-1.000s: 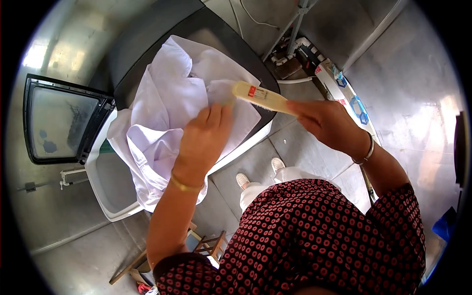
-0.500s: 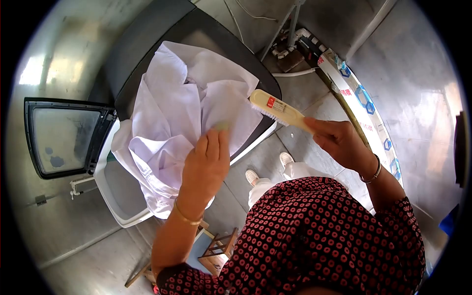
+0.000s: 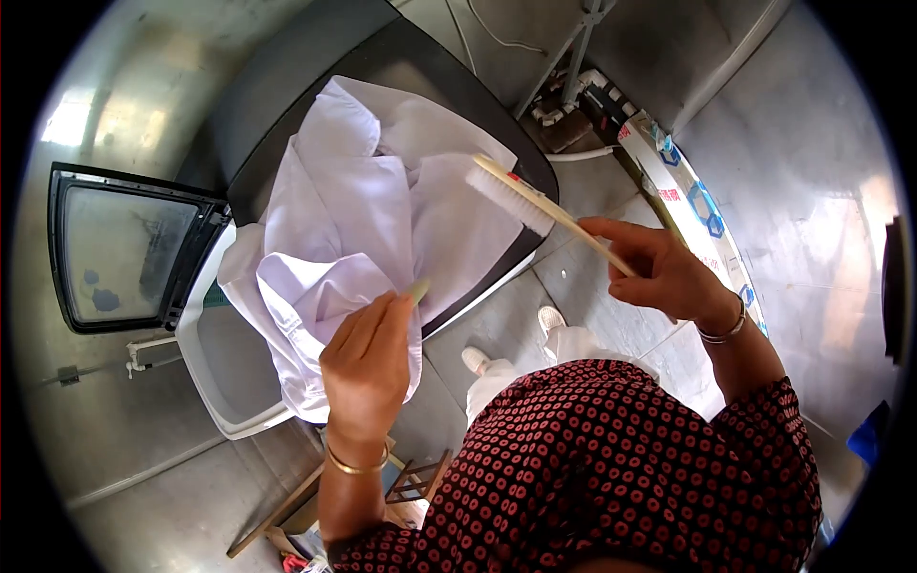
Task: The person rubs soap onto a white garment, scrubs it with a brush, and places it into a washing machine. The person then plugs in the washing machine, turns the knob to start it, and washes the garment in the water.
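Note:
A white garment (image 3: 325, 201) lies crumpled over the black top of a washing machine (image 3: 401, 67), its folds hanging down over the open tub. My left hand (image 3: 368, 358) is closed on a small pale green piece of soap (image 3: 417, 290), held over the near edge of the garment. To the right, my right hand (image 3: 659, 272) grips the handle of a cream scrub brush (image 3: 521, 196). White bristles face down and to the left, close above the cloth; whether they touch it I cannot tell.
The machine's hinged lid (image 3: 134, 250) stands raised at the left, beside a wall tap (image 3: 143, 353). A wooden stool (image 3: 415, 482) is low at my left. Along the right wall runs a strip of printed board (image 3: 702, 205). My shoes are on the tiled floor (image 3: 611, 286).
My left hand has drawn back toward me with the soap. The brush in my right hand has turned from label-up to edge-on, showing more bristles.

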Demonstrator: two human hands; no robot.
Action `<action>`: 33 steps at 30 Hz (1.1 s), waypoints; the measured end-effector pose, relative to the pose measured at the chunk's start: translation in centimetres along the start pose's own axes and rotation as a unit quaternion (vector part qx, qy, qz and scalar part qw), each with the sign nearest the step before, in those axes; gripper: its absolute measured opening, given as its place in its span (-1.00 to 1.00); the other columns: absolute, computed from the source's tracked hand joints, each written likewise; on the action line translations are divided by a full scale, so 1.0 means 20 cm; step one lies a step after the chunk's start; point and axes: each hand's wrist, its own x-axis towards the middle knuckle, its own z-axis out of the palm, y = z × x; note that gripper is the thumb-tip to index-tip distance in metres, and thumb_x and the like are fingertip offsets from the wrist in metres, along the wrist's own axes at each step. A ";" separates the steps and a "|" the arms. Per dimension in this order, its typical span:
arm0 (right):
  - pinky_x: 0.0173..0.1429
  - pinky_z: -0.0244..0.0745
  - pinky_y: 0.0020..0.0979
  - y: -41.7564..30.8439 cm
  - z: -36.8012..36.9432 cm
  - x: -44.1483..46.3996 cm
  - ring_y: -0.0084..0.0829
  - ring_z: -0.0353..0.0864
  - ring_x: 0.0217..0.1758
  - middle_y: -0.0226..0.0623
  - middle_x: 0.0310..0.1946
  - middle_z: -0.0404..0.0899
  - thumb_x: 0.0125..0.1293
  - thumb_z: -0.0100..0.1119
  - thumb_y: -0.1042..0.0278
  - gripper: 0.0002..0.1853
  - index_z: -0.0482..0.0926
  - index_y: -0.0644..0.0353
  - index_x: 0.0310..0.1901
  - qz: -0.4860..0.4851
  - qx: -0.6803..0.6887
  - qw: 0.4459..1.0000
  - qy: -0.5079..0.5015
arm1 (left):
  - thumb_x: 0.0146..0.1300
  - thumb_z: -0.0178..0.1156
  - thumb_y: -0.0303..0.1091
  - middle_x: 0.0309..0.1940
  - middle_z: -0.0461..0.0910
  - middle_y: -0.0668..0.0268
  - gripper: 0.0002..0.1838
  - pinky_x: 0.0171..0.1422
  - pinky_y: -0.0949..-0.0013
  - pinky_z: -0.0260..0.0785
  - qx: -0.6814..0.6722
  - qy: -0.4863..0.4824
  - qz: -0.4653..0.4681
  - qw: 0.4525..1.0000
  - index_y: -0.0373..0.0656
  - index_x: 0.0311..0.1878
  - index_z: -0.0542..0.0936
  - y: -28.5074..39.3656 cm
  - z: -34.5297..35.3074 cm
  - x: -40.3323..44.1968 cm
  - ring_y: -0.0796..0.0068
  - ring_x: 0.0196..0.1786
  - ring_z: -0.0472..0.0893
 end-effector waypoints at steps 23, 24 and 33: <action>-0.14 0.49 -0.25 -0.49 2.68 1.63 -0.19 0.59 -0.16 -0.23 -0.26 0.61 0.13 0.01 0.46 -0.78 0.63 0.07 -0.24 -0.237 -0.803 0.426 -0.344 | 0.09 0.13 -0.64 -0.29 0.64 0.13 -0.80 -0.22 0.40 0.51 -0.036 0.281 -0.595 0.752 -0.32 -0.18 0.58 -0.51 -0.39 -2.21 0.26 -0.27 0.66; -0.14 0.49 -0.25 -0.35 2.79 1.73 -0.19 0.59 -0.16 -0.23 -0.26 0.61 0.13 0.01 0.46 -0.78 0.63 0.07 -0.24 -0.236 -0.805 0.420 -0.346 | 0.09 0.13 -0.63 -0.29 0.64 0.12 -0.79 -0.22 0.39 0.51 -0.052 0.278 -0.602 0.746 -0.32 -0.18 0.58 -0.53 -0.38 -2.29 0.26 -0.26 0.66; -0.09 0.47 -0.22 0.66 2.88 2.08 -0.22 0.57 -0.06 -0.28 -0.12 0.58 0.29 -0.04 0.15 -0.72 0.62 0.06 -0.14 -0.038 -0.859 0.312 -0.405 | 0.17 0.05 -0.56 -0.31 0.64 0.10 -0.77 -0.24 0.42 0.51 -0.050 0.191 -0.735 0.649 -0.39 -0.12 0.57 -0.43 -0.20 -2.89 0.32 -0.29 0.65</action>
